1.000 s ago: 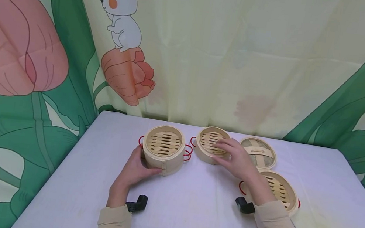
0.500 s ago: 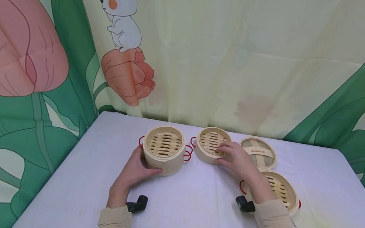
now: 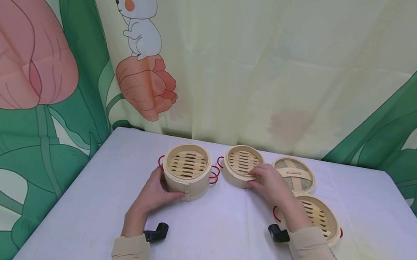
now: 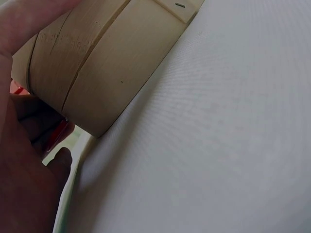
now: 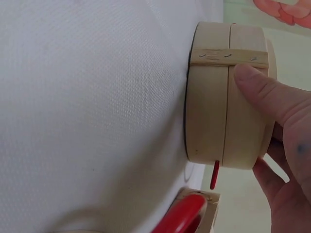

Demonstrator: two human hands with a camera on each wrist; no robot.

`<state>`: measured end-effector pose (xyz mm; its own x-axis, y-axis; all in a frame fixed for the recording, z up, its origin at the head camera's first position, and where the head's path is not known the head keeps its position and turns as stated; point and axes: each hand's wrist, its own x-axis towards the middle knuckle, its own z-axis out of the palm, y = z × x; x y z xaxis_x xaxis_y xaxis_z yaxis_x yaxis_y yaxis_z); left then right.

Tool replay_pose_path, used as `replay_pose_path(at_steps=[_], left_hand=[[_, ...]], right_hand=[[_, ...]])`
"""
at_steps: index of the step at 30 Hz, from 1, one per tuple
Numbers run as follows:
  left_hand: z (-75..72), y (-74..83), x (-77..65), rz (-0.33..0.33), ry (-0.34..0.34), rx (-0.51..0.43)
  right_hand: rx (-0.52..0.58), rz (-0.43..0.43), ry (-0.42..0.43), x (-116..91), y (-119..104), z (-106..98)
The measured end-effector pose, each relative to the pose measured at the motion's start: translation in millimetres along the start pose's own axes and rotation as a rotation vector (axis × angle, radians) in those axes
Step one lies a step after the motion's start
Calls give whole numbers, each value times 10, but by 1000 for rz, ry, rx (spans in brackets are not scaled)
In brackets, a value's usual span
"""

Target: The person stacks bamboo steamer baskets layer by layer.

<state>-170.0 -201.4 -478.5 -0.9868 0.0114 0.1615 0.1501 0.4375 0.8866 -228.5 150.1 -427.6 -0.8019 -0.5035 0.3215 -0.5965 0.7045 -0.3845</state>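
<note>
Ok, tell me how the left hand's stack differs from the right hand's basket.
The stack is taller; the basket is lower. The left hand grips the stack by its side; the right hand pinches the basket at its rim. Both are round, pale and slatted on top.

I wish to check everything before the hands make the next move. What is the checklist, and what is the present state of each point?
1. Left hand grips the stack: ok.
2. Stack rests on the table: ok.
3. Right hand holds the rear basket: ok, thumb on its wall in the right wrist view.
4. Stack's top is uncovered, slats showing: ok.
5. Front basket is fully in view: not ok, the right forearm hides part of it.
6. Lid is free of the front basket: cannot tell, their edges meet in the head view.
</note>
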Motion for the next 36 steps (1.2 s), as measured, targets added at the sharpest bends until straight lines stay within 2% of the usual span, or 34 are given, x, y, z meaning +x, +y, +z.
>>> replay_pose_path(at_steps=[7,12,23,30,36], left_hand=[[9,16,-16,-33,-7,17],[15,32,-16,-31,-12,14],[14,21,-20,-37,-3,8],[6,23,-17,-57,1,26],[-1,22,-14,-45,0,26]], right_hand=[[5,4,50,-36,-31,12],[9,-5,101,-63,-71,9],[24,-217,284,-10,-106,-28],[10,-238,306,29,-197,-115],[22,-307,333,87,-281,-187]])
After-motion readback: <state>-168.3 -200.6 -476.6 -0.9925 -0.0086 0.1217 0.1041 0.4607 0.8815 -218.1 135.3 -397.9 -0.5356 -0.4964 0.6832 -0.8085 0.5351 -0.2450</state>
